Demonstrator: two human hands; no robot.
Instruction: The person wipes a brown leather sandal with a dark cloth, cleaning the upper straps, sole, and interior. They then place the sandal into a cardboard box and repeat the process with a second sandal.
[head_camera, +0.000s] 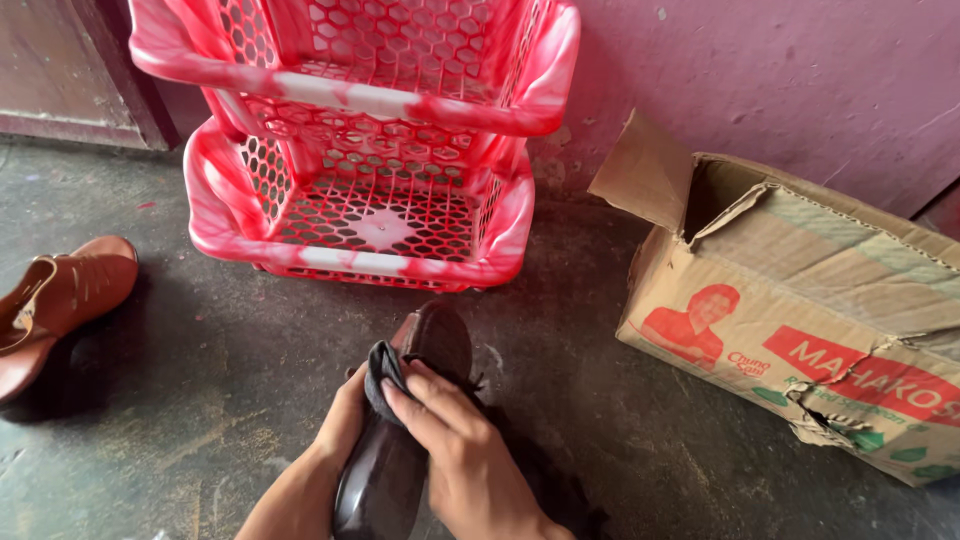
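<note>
Nearest the camera, a dark shoe (392, 450) is held low at the centre, its toe pointed away toward the rack and its heel end cut off by the lower edge. The left hand (343, 420) is seen beneath and beside the shoe, fingers curled round its left flank in a gripping hold; most of the palm is hidden by the shoe. The right hand (455, 440) is laid over the top of the shoe, fingers extended and pressed together onto a dark cloth (384, 375), which is pinned against the upper near the toe. Under both hands a dark concrete floor (200, 400) is shown, scuffed and dusty.

At the far left, well apart from the hands, a brown shoe (55, 305) is seen lying on the floor, partly cropped by the frame. To the right, a cardboard box (800, 330) with red and green printing is shown lying on its side, its torn flaps open toward the rack.

Directly beyond the toe of the dark shoe, a red and white plastic rack (360, 150) of two stacked mesh trays is shown standing on the floor. Behind the rack and the box, a pink wall (780, 70) closes the view.
</note>
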